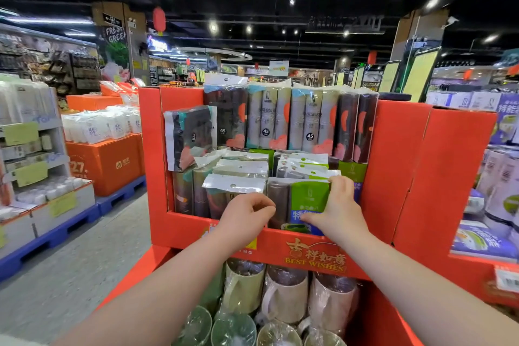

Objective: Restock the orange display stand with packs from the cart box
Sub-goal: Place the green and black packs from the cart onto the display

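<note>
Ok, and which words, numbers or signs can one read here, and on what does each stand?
"BEST WISHES", under "吉祥如意": front lip of the orange display stand.
"45": round labels on the roll packs, top row.
"27.": orange box at the left.
"FRES" over "GREE", ends cut off: dark sign, far left.
Green pack in the right hand: print partly covered, unreadable.
Yellow shelf tags: too blurred.

Right hand (pixel 338 206) grips green pack (pixel 309 195) in stand (pixel 393 163).

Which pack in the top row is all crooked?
The dark pack at the far left. It leans over and sits lower, while the other packs in that row stand straight, side by side.
</note>
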Tool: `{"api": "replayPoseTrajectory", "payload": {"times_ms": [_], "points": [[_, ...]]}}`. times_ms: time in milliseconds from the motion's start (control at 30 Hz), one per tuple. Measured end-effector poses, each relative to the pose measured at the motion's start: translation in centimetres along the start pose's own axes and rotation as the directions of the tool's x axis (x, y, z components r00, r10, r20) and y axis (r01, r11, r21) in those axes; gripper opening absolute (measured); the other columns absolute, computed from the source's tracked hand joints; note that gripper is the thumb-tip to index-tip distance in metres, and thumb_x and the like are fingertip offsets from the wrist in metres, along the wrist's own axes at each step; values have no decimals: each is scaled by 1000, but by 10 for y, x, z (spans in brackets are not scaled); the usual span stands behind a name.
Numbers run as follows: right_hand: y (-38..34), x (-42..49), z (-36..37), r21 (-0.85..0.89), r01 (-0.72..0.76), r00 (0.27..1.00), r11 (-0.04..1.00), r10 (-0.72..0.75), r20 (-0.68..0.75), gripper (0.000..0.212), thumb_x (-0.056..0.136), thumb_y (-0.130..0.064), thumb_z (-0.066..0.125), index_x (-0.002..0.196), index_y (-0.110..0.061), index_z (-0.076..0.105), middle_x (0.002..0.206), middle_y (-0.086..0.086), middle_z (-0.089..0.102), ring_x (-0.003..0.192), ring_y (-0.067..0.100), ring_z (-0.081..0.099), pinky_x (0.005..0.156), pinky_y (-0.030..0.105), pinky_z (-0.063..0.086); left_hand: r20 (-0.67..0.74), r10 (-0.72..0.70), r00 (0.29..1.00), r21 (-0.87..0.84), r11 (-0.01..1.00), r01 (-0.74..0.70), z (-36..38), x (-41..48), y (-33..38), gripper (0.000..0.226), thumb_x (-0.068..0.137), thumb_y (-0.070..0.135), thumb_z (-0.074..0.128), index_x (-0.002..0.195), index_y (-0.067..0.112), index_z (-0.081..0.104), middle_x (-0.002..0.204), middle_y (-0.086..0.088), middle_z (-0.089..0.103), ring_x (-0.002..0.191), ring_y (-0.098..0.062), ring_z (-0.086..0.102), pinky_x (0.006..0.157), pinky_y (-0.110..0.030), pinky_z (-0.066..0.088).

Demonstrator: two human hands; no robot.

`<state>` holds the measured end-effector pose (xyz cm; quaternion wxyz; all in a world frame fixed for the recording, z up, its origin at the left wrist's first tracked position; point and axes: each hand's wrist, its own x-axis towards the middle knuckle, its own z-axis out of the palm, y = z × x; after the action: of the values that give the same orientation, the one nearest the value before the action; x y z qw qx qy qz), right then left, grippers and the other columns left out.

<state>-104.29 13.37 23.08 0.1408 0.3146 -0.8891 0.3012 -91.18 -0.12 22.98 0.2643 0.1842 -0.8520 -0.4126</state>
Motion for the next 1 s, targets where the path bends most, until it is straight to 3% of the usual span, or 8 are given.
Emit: {"api": "replayPoseTrajectory", "payload": {"times_ms": [167,200,267,333,500,700,867,1000], "points": [[14,0,6,251,-314,949,916,292,122,133,60,-35,89,153,-15,-4,159,12,7,142,27,27,113,40,28,17,-43,999,-7,999,43,-5,-5,-7,13,91,20,58,83,23,68,81,12,65,77,-1,56,67,-16,42],[20,4,7,294,-357,930,887,309,200,125,60,-36,89,153,-12,8,156,14,24,139,28,35,112,40,32,20,-54,998,-7,998,54,-6,-5,-9,14,91,21,58,82,25,67,81,12,65,78,-2,57,68,-19,43],[24,11,10,315,-354,905,881,238,352,77,68,-33,85,132,-6,53,126,12,62,115,26,59,99,37,47,24,-67,997,-1,998,67,-6,-6,-10,15,92,22,58,80,26,67,78,13,63,75,-3,56,66,-20,42],[21,14,12,329,-291,905,898,147,400,38,75,-26,80,108,-10,70,106,7,71,101,23,66,90,33,50,28,-66,997,0,998,66,-5,-6,-10,13,92,22,58,82,24,67,74,14,60,71,-1,53,64,-20,40],[16,12,16,323,-252,916,912,117,384,35,80,-31,76,110,-16,68,113,6,69,104,22,63,95,32,48,25,-80,996,-1,997,80,-3,-6,-7,9,92,21,58,88,26,65,79,13,61,72,-3,53,68,-22,41],[17,-2,9,106,-150,922,983,101,375,48,83,-43,68,122,-19,58,127,4,63,115,24,59,96,30,45,15,-109,994,44,993,108,-3,-16,-6,8,91,24,59,91,26,66,94,8,65,87,-8,57,73,-23,41],[17,-23,1,105,-105,987,989,91,129,69,80,-38,70,135,-12,38,135,9,49,123,30,51,97,37,43,-13,-129,992,117,985,129,-1,-30,-12,7,89,26,61,91,24,67,88,7,64,78,-6,57,63,-16,43],[17,-49,-4,79,166,979,983,-154,-130,44,79,-23,70,118,-10,52,115,8,55,110,29,54,89,41,44,1,-166,986,254,954,160,3,-50,-21,6,88,25,63,92,22,67,94,2,68,88,-15,64,75,-22,45]]}}
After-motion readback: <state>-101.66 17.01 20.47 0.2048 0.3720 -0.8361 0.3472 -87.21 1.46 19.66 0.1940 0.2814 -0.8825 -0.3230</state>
